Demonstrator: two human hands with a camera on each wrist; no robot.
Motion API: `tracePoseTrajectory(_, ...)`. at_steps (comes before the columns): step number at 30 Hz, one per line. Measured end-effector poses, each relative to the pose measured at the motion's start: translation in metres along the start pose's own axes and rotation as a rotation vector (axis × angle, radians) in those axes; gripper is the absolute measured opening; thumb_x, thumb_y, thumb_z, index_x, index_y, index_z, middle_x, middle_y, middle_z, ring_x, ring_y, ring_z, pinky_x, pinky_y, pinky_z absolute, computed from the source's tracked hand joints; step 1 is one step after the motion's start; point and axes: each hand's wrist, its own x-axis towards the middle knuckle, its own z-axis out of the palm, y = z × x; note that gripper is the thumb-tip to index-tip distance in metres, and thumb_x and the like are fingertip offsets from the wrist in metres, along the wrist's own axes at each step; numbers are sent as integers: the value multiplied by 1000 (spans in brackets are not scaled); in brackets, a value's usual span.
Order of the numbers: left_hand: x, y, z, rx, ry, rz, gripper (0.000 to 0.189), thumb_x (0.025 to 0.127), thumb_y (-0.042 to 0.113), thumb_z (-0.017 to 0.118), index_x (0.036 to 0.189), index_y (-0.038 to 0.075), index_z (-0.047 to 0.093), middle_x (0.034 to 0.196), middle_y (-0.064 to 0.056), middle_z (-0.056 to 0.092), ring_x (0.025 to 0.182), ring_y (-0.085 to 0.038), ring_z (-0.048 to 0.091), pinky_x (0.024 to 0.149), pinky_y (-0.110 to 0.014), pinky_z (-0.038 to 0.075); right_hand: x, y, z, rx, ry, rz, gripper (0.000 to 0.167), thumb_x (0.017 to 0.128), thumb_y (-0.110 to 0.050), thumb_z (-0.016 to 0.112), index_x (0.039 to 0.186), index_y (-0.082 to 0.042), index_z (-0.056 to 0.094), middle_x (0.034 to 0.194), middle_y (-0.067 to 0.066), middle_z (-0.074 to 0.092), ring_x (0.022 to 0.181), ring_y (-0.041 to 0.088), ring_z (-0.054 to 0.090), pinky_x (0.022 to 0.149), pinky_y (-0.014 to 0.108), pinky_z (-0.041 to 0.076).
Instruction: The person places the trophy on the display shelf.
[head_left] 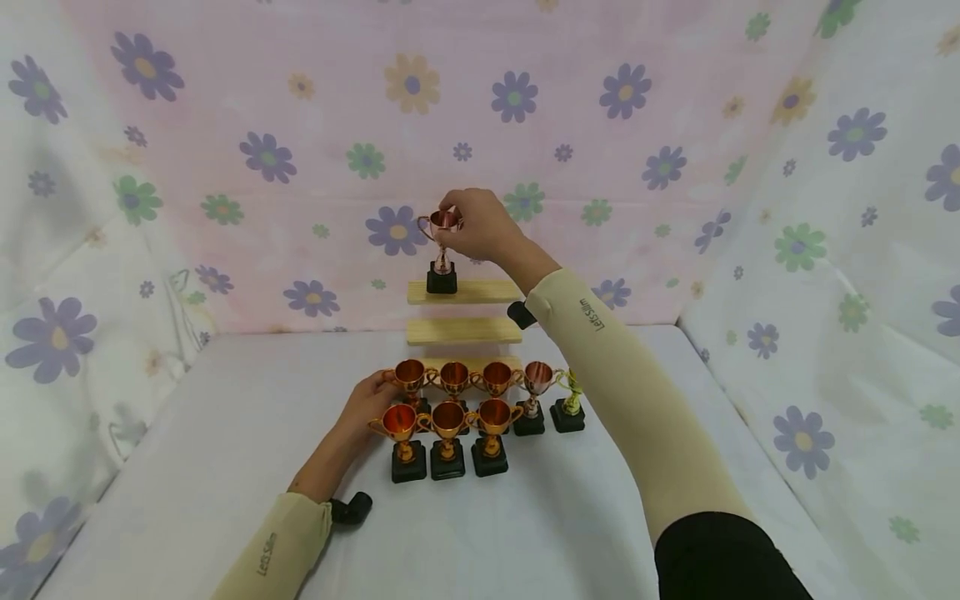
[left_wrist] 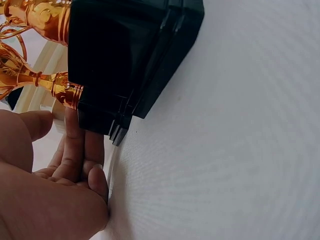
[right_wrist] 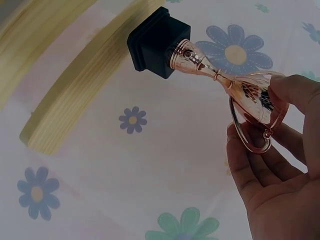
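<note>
My right hand (head_left: 482, 225) pinches the cup of a small rose-gold trophy (right_wrist: 250, 95) between thumb and fingers. That trophy's black base (head_left: 442, 278) is at the left end of the top wooden shelf (head_left: 487, 291), and in the right wrist view it meets the wood's edge. My left hand (head_left: 367, 406) is beside the left end of a trophy group, nearest the back-left orange-gold trophy (head_left: 410, 377). In the left wrist view its fingers (left_wrist: 75, 145) reach behind a black base (left_wrist: 95, 112), thumb apart; whether they touch it is partly hidden.
Three orange-gold trophies, including a front middle one (head_left: 447, 421), form the front row. Behind them stand more orange-gold trophies, a rose-gold trophy (head_left: 538, 379) and a yellow-gold trophy (head_left: 572, 400) by my right sleeve. A middle wooden shelf (head_left: 463, 331) rises behind. Flowered cloth (head_left: 330, 108) surrounds the white table (head_left: 247, 400).
</note>
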Motion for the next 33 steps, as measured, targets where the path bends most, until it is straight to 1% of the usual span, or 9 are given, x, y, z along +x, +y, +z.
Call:
tracePoseTrajectory(3,2,-1,1,7,4,9,42,111,30,55,140,0,59,130,-20,72,126,-35,61,111,-53,46,4,0,3,-11,11,9,33,102,-23,69,127,-1,67,112,12,69,101,25,62,91,37,51)
tracePoseTrajectory(8,6,-4,3,-22,-14,4,41,111,28,54,140,0,58,127,-19,73,120,-32,64,103,-44,52,6,0,6,-2,23,53,34,102,-26,69,126,0,66,113,11,70,105,25,63,92,36,52)
tracePoseTrajectory(11,6,-4,3,-21,-13,1,42,110,29,56,141,0,58,129,-18,72,121,-31,64,105,-45,51,8,0,9,13,22,65,37,102,-27,69,128,0,65,115,11,70,106,24,64,92,35,54)
tracePoseTrajectory(15,4,-4,3,-17,-9,4,43,110,29,56,141,0,58,131,-20,71,123,-32,63,108,-49,50,13,-2,15,29,26,54,38,102,-27,71,128,0,66,115,11,70,106,23,65,92,33,54)
tracePoseTrajectory(18,2,-3,2,-22,-9,10,43,110,29,56,142,0,58,132,-19,71,122,-32,64,108,-49,50,15,-4,21,33,25,41,36,102,-25,70,127,1,66,115,11,70,106,24,65,92,34,54)
tracePoseTrajectory(22,0,-3,1,-22,-4,16,41,110,28,55,141,0,59,129,-18,73,120,-30,65,107,-47,50,18,-6,27,28,15,26,33,102,-24,70,124,0,67,113,12,70,104,24,64,92,34,54)
tracePoseTrajectory(27,0,-5,0,10,3,12,39,110,29,54,137,1,61,126,-17,75,117,-28,67,102,-41,52,19,-7,33,-2,1,21,33,103,-25,69,123,0,68,112,12,70,100,24,62,90,34,53)
tracePoseTrajectory(30,1,-5,-1,16,6,10,38,110,29,54,136,1,61,125,-17,75,115,-27,67,99,-38,53,20,-8,34,-25,0,16,33,103,-25,69,124,0,68,113,13,70,101,24,62,91,35,53)
tracePoseTrajectory(33,1,-4,-2,13,9,17,36,110,28,54,134,2,62,126,-17,75,114,-27,68,98,-36,53,22,-8,35,-45,3,14,34,104,-26,67,125,0,68,114,12,70,103,25,62,91,35,53)
